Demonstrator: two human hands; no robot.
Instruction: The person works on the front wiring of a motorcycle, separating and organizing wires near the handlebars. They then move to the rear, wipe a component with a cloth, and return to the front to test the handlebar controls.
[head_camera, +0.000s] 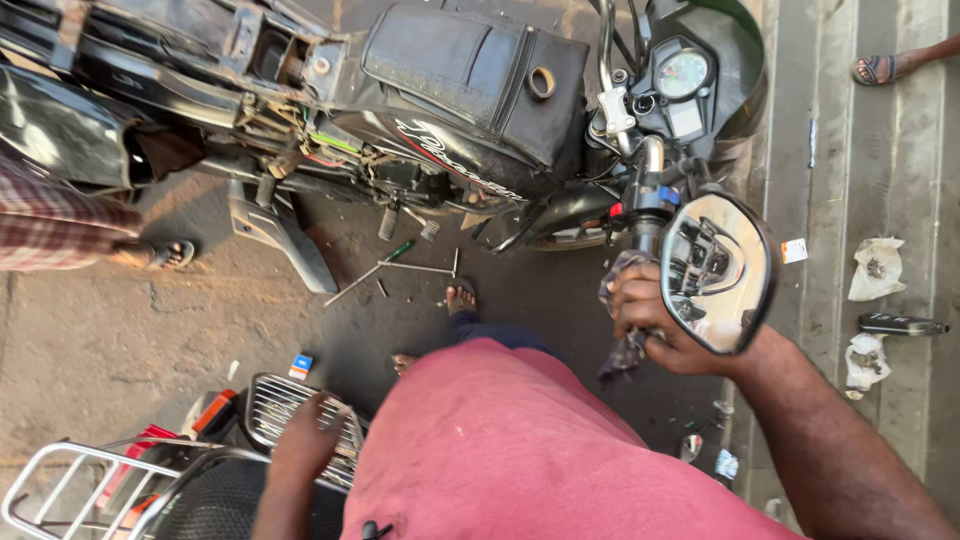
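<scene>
My right hand (655, 325) grips a crumpled dark rag (622, 300), pressed against the motorcycle handlebar (645, 200), which runs up and away from my palm beside the oval glass mirror (715, 270). My left hand (305, 440) rests flat and open on a ribbed metal rack (275, 400) over stained, cracked concrete (90, 340).

We found a crumpled dark grey rag (622, 330) bunched against the black handlebar grip (645, 215) of the motorcycle, its loose end hanging down below the grip. Just beside it stood an oval black-rimmed side mirror (716, 272) — tilted, its glass facing up and reflecting part of the handlebar. Lower down, we saw a chrome wire rack (290, 415) on the rear of a second vehicle — a grid of thin bars, lying roughly flat.
</scene>
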